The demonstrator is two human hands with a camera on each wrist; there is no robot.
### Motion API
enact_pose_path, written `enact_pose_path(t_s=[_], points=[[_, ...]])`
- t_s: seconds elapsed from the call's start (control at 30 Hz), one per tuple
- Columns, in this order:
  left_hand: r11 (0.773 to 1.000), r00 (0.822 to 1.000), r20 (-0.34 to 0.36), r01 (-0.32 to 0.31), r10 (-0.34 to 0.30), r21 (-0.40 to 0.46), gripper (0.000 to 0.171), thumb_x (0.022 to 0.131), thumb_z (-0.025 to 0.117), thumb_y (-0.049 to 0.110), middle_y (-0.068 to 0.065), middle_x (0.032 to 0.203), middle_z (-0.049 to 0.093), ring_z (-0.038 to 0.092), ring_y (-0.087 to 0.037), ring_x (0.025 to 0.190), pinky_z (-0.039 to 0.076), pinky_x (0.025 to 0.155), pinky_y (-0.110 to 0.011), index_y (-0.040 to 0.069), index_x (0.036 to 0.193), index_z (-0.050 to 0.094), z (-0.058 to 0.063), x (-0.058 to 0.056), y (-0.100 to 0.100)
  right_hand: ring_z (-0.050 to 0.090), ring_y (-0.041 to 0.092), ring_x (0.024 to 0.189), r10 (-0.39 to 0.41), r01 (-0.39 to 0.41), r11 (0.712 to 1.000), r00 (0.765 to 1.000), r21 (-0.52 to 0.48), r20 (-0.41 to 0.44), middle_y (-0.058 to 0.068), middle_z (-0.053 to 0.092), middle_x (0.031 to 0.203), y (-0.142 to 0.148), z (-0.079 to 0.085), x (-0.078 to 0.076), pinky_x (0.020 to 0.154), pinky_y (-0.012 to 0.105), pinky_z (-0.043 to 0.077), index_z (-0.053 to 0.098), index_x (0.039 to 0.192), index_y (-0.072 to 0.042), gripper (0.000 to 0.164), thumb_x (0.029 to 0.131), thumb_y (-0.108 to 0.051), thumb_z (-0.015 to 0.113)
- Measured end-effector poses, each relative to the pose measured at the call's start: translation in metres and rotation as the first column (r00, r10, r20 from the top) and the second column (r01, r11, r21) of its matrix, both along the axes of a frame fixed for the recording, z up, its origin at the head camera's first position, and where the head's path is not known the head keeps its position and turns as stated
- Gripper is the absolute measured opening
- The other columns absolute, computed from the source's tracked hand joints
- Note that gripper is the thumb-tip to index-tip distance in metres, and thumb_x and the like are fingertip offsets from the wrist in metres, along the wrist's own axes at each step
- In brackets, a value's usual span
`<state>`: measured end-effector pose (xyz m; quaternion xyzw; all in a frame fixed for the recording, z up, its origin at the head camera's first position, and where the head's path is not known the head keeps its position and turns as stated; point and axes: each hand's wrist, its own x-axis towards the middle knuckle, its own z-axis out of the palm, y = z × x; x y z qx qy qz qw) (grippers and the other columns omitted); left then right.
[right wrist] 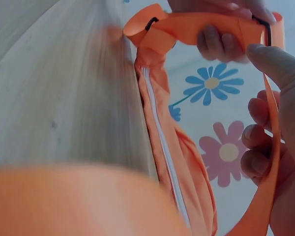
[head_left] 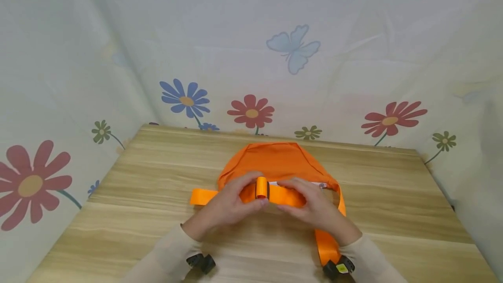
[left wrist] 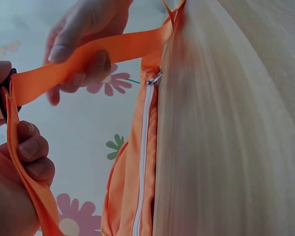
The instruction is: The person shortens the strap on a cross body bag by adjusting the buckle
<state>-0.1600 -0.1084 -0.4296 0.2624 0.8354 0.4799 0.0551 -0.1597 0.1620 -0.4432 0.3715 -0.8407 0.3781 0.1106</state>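
Note:
An orange waist bag [head_left: 275, 158] with a white zipper [left wrist: 145, 128] lies on the wooden table. Above its near edge, both hands hold its orange strap [head_left: 282, 194]. A black slide buckle [head_left: 268, 190] sits on the strap, with a short loop of webbing standing up through it. My left hand [head_left: 232, 200] grips the strap beside this buckle, thumb below and fingers above. My right hand [head_left: 314, 200] pinches the strap to the right of the buckle; in the right wrist view its thumb [right wrist: 275, 61] lies close to the buckle. The left palm is hidden in the head view.
One strap end [head_left: 203, 196] sticks out to the left. Another strap length [head_left: 327, 246] hangs toward the near side by the right wrist. Black wrist devices [head_left: 201, 263] show at both sleeves. A flower-printed curtain [head_left: 251, 56] stands behind the table [head_left: 137, 195].

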Motion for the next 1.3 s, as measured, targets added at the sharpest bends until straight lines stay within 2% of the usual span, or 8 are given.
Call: enact_pose_path(t_s=[0.13, 0.3, 0.57, 0.67, 0.8, 0.9, 1.07, 1.3], points=[[1.0, 1.0, -0.005, -0.002, 0.002, 0.016, 0.048, 0.096, 0.081, 0.037, 0.013, 0.124, 0.066, 0.058, -0.015, 0.123, 0.048, 0.117, -0.051, 0.031, 0.139, 0.06, 0.001, -0.001, -0.002, 0.062, 0.007, 0.095, 0.01, -0.01, 1.0, 1.0, -0.004, 0.025, -0.005, 0.072, 0.118, 0.005, -0.004, -0.001, 0.08, 0.024, 0.058, 0.07, 0.133, -0.017, 0.045, 0.092, -0.018, 0.088], [0.999, 0.999, -0.008, 0.032, -0.032, 0.033, 0.052, 0.098, 0.08, 0.033, 0.009, 0.124, 0.065, 0.059, -0.015, 0.121, 0.051, 0.115, -0.042, 0.024, 0.142, 0.052, -0.001, 0.0, -0.001, 0.059, 0.006, 0.092, 0.03, -0.029, 0.999, 0.999, -0.013, 0.02, -0.003, 0.071, 0.115, 0.005, -0.004, 0.0, 0.077, 0.024, 0.056, 0.07, 0.133, -0.016, 0.044, 0.093, -0.017, 0.087], [0.996, 0.996, -0.022, 0.086, -0.086, 0.014, 0.061, 0.099, 0.081, 0.033, 0.003, 0.127, 0.072, 0.066, -0.014, 0.108, 0.058, 0.102, -0.03, 0.022, 0.145, 0.042, -0.004, -0.001, -0.002, 0.059, 0.006, 0.091, 0.045, -0.045, 0.999, 0.999, -0.021, -0.007, -0.002, 0.07, 0.115, 0.001, -0.002, 0.002, 0.077, 0.024, 0.056, 0.07, 0.134, -0.014, 0.045, 0.093, -0.015, 0.086], [0.994, 0.993, -0.042, 0.111, -0.111, -0.002, 0.067, 0.098, 0.082, 0.034, 0.0, 0.129, 0.076, 0.068, -0.013, 0.108, 0.057, 0.106, -0.035, 0.021, 0.146, 0.037, -0.005, -0.001, -0.002, 0.062, 0.009, 0.094, 0.063, -0.064, 0.998, 0.998, -0.028, -0.028, -0.001, 0.072, 0.116, -0.001, -0.002, 0.002, 0.081, 0.025, 0.058, 0.07, 0.135, -0.014, 0.045, 0.093, -0.017, 0.086], [0.992, 0.991, -0.058, 0.119, -0.121, -0.042, 0.075, 0.092, 0.086, 0.035, -0.003, 0.131, 0.078, 0.068, -0.017, 0.121, 0.047, 0.12, -0.05, 0.019, 0.145, 0.035, -0.006, -0.003, -0.002, 0.068, 0.012, 0.099, 0.08, -0.082, 0.996, 0.995, -0.035, -0.066, 0.001, 0.075, 0.118, -0.004, -0.002, 0.003, 0.088, 0.028, 0.061, 0.071, 0.135, -0.012, 0.043, 0.096, -0.027, 0.084], [0.991, 0.992, -0.044, 0.116, -0.119, -0.069, 0.079, 0.088, 0.089, 0.035, -0.006, 0.135, 0.077, 0.068, -0.02, 0.13, 0.042, 0.124, -0.056, 0.018, 0.144, 0.036, -0.006, -0.004, -0.001, 0.07, 0.014, 0.098, 0.08, -0.084, 0.996, 0.992, -0.042, -0.102, 0.003, 0.077, 0.117, -0.007, -0.003, 0.002, 0.088, 0.029, 0.063, 0.072, 0.133, -0.009, 0.045, 0.099, -0.037, 0.079], [0.986, 0.991, -0.016, 0.13, -0.133, -0.104, 0.081, 0.085, 0.089, 0.036, -0.008, 0.138, 0.075, 0.069, -0.023, 0.13, 0.045, 0.123, -0.055, 0.019, 0.145, 0.037, -0.006, -0.006, 0.0, 0.07, 0.015, 0.093, 0.071, -0.08, 0.995, 0.987, -0.057, -0.147, 0.006, 0.078, 0.113, -0.01, -0.005, 0.002, 0.083, 0.03, 0.063, 0.073, 0.131, -0.006, 0.05, 0.099, -0.044, 0.075], [0.977, 0.988, -0.05, 0.136, -0.146, -0.166, 0.084, 0.084, 0.091, 0.037, -0.005, 0.139, 0.074, 0.071, -0.021, 0.128, 0.052, 0.118, -0.047, 0.021, 0.148, 0.039, -0.005, -0.006, 0.0, 0.074, 0.021, 0.098, 0.048, -0.058, 0.996, 0.988, -0.066, -0.15, 0.008, 0.079, 0.115, -0.011, -0.005, 0.003, 0.086, 0.038, 0.066, 0.074, 0.129, -0.004, 0.05, 0.097, -0.043, 0.078]])
